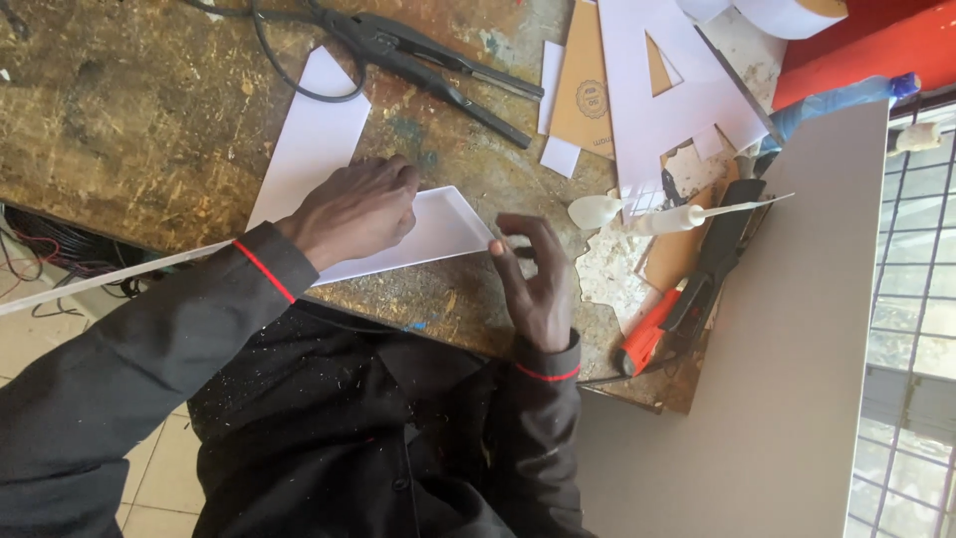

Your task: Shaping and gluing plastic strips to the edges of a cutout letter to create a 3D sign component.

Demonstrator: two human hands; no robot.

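A long white strip (pixel 438 227) is laid flat on the worn surface (pixel 129 120), its long way running left to right. It is pressed down by the left hand (pixel 354 211), fingers curled on top. Its right tip is pinched by the right hand (pixel 538 279), the nearer one to that end. Farther off, an orange knife (pixel 652 334) and a glue bottle (pixel 662 219) are seen. Beyond, a brown card with a round stamp (pixel 588 90) is tucked under white cut shapes (pixel 667 100).

- White sheet (pixel 438 227)
- Brown, paint-speckled table (pixel 149 110)
- Black sleeves (pixel 149 359) with red cuff stripes
- Orange-and-black knife (pixel 687 309)
- Grey board (pixel 787 379)
- Black pliers (pixel 428 60)
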